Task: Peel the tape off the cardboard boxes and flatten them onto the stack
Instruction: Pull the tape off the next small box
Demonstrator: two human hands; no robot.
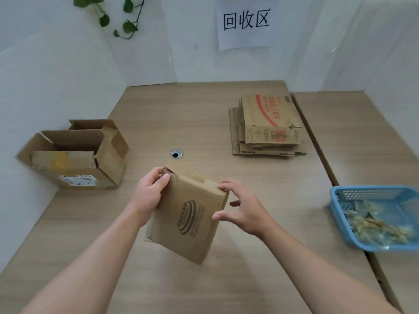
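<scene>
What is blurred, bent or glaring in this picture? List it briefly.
Head view: the wide-angle lens bows the walls and the table edges. Light is soft and even, with faint shadows and no glare. The blue basket contents and the open box label are smeared. The held box print is softer, the wall sign sharp.

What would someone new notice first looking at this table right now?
Most striking is the small cardboard box held above the middle of the table, the left hand gripping its far left corner and the right hand touching its right edge. Behind it to the right lies the stack of flattened boxes, and a blue basket of crumpled scraps sits at the right edge.
</scene>
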